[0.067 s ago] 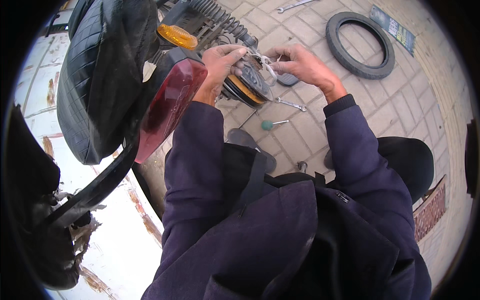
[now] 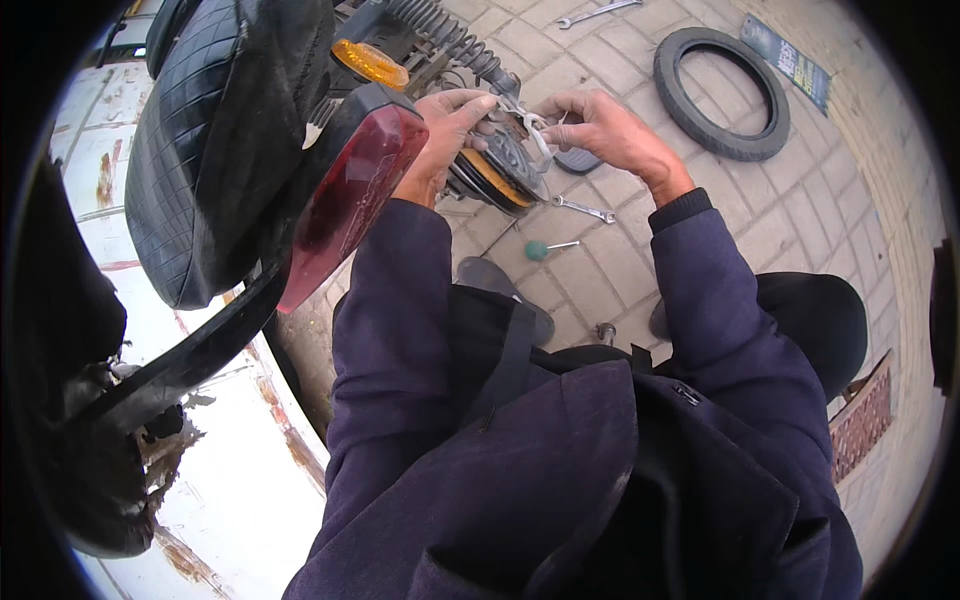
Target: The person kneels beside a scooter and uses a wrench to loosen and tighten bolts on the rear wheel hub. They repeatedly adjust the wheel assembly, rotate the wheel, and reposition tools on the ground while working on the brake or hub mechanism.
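My left hand (image 2: 452,128) and my right hand (image 2: 607,132) are raised in front of me, fingers closed in pinches on a thin white strip (image 2: 541,140). The strip is looped and twisted between them; whether it is cloth or plastic I cannot tell. Below and behind the strip is a wheel hub (image 2: 512,163) with a dark disc face and an orange-brown rim, no tyre on it. A red tail light (image 2: 352,200) stands close to my left wrist, partly covering it. Some left fingertips are hidden by the hand.
A black tyre (image 2: 665,95) lies on the paving at far right. Around lie a spanner (image 2: 583,209), a green-handled screwdriver (image 2: 540,250) and another spanner (image 2: 600,13). At left are a torn black seat (image 2: 205,150), an orange indicator (image 2: 370,63) and a spring shock absorber (image 2: 450,38).
The seat, tail light and indicator have shifted slightly right in the picture, the seat's lower end also rising. Both hands keep their pinches on the strip, nearly unmoved.
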A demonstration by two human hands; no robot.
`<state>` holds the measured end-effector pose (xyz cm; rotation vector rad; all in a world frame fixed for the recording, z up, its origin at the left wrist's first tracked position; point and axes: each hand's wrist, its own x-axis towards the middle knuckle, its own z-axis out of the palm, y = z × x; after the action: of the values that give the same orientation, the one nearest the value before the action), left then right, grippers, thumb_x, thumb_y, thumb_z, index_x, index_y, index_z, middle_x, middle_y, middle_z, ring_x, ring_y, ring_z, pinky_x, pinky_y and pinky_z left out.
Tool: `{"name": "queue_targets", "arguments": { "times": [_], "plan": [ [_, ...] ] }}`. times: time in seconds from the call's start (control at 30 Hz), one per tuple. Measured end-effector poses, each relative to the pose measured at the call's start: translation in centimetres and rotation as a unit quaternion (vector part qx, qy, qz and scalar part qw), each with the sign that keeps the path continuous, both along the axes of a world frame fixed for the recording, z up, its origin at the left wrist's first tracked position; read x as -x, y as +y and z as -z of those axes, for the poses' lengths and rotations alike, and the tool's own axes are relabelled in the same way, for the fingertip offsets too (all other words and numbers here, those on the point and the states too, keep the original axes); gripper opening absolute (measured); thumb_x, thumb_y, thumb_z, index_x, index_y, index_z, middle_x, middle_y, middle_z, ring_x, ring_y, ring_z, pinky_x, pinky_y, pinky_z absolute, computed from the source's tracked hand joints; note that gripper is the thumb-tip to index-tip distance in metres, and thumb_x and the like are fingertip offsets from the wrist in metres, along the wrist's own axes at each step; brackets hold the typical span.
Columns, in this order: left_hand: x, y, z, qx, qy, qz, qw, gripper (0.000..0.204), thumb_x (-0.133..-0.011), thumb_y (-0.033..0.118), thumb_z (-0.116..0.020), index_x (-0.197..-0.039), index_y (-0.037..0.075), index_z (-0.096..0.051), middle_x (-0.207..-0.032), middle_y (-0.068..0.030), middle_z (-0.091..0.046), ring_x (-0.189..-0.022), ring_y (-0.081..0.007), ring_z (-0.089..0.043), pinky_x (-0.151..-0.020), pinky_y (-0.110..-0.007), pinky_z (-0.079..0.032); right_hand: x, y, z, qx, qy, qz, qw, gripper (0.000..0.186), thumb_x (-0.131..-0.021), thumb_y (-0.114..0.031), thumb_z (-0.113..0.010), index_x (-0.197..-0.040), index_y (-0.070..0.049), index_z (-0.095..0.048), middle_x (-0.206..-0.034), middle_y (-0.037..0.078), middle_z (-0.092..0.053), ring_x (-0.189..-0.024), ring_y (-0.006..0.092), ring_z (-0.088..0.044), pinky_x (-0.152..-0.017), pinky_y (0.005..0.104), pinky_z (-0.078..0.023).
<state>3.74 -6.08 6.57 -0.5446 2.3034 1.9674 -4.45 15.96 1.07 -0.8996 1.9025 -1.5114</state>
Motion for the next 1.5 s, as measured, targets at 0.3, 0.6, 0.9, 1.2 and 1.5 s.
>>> {"name": "queue_targets", "arguments": {
  "times": [0.3, 0.6, 0.9, 1.2, 1.5],
  "plan": [
    [-7.9, -2.4, 4.4, 0.020, 0.110, -0.267, 0.957, 0.023, -0.099, 0.017, -0.065, -0.114, -0.001, -0.065, -0.096, -0.0094, -0.071, -0.080, -0.0135, -0.067, -0.067, -0.026, -0.054, -2.9, 0.3, 7.2, 0.041, -0.265, 0.184, 0.946, 0.038, -0.090, -0.027, -0.077, -0.118, -0.003, -0.068, -0.094, 0.002, -0.068, -0.075, 0.0104, -0.061, -0.061, 0.0252, -0.045],
    [-10.6, -1.9, 8.8, 0.003, 0.000, -0.277, 0.961, 0.039, -0.096, 0.026, -0.071, -0.118, -0.004, -0.063, -0.102, -0.0082, -0.067, -0.088, -0.0148, -0.063, -0.072, -0.028, -0.053, 0.4, -2.7, 13.6, 0.075, -0.430, 0.391, 0.810, 0.033, -0.088, -0.033, -0.080, -0.098, -0.004, -0.070, -0.090, 0.007, -0.071, -0.073, 0.0147, -0.064, -0.056, 0.0281, -0.044],
    [-6.9, 2.5, 7.9, 0.006, 0.013, -0.234, 0.972, 0.055, -0.101, 0.038, -0.064, -0.132, -0.007, -0.054, -0.121, -0.0099, -0.063, -0.104, -0.0155, -0.059, -0.088, -0.035, -0.049, 4.5, -6.7, 13.8, 0.026, -0.399, 0.366, 0.841, 0.033, -0.082, -0.028, -0.086, -0.086, -0.001, -0.069, -0.070, 0.007, -0.063, -0.052, 0.0130, -0.050, -0.045, 0.0297, -0.036],
    [-3.4, 4.7, 8.7, 0.141, 0.017, -0.323, 0.936, 0.066, -0.104, 0.042, -0.055, -0.136, -0.015, -0.041, -0.133, -0.0276, -0.054, -0.119, -0.0319, -0.054, -0.106, -0.039, -0.038, 4.2, -8.2, 14.8, 0.066, -0.456, 0.285, 0.841, 0.043, -0.080, -0.032, -0.087, -0.086, 0.005, -0.068, -0.070, 0.007, -0.059, -0.051, 0.0127, -0.042, -0.042, 0.0311, -0.030],
    [-2.8, 6.4, 8.6, 0.184, 0.042, -0.334, 0.924, 0.080, -0.105, 0.044, -0.050, -0.146, -0.020, -0.024, -0.145, -0.0345, -0.042, -0.131, -0.0348, -0.049, -0.111, -0.040, -0.037, 5.7, -8.3, 14.9, 0.024, -0.384, 0.302, 0.872, 0.052, -0.079, -0.045, -0.085, -0.078, 0.002, -0.062, -0.063, 0.004, -0.052, -0.055, 0.0138, -0.044, -0.047, 0.0361, -0.033]
  ]
}}
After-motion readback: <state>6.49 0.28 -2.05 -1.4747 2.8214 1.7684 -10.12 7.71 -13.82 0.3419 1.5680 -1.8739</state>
